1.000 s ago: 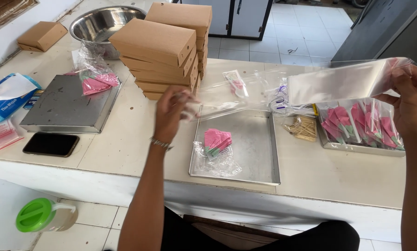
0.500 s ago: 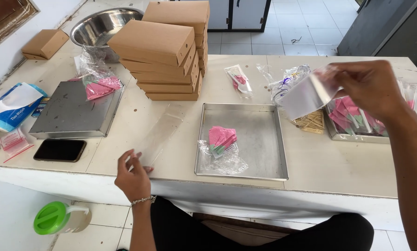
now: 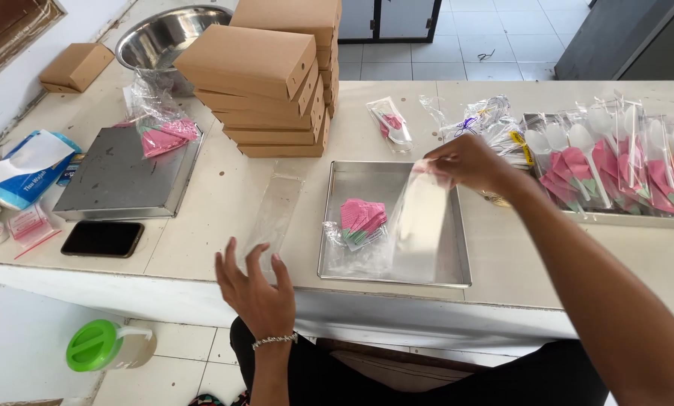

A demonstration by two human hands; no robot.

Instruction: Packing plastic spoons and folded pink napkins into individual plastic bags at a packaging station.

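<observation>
right hand (image 3: 468,162) pinching clear sleeve (image 3: 421,225) over steel tray (image 3: 457,263); left hand (image 3: 255,289) released, brown boxes (image 3: 273,83) behind

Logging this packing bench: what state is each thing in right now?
Left hand: open, by a flat clear bag.
Right hand: pinching an empty clear bag over the tray.
Pink napkins: bagged, in tray.
Cardboard boxes: closed, stacked.
Phone: screen dark.
</observation>
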